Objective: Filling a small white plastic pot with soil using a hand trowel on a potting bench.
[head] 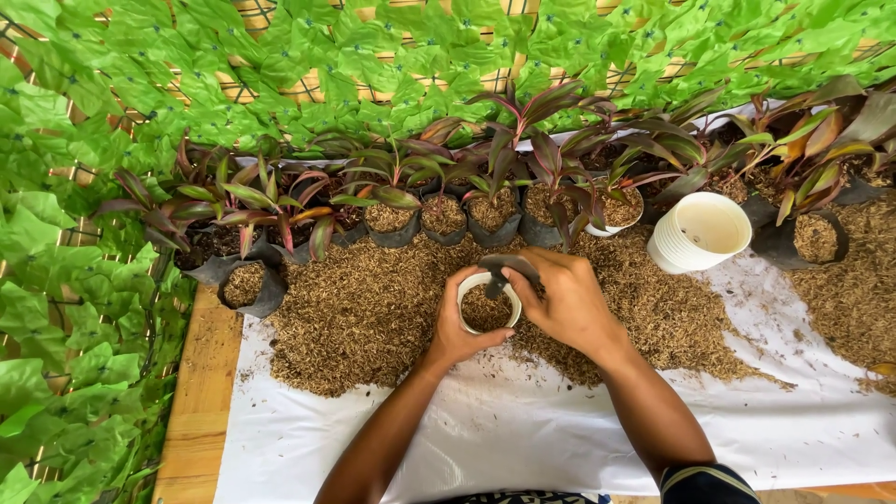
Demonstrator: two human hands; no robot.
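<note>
While the left hand (457,331) cups a white pot (487,303) of husk over the husk heap (373,308), the right hand (565,303) pinches what looks like a dark plastic bag (509,266) at its rim

A round white plastic pot (488,303) at centre holds tan-brown husk, with a dark grey soft bag (509,266) at its far rim. Around it a speckled golden-brown heap of husk mix (364,313) covers a plain white sheet (523,429). To the right lies a stack of white pots (700,233). Far off, black grow bags (247,285) carry plants with maroon and green striped leaves (523,140). Bright green leaves (75,280) pattern the left and far sides over a tan wooden tabletop (201,392).
</note>
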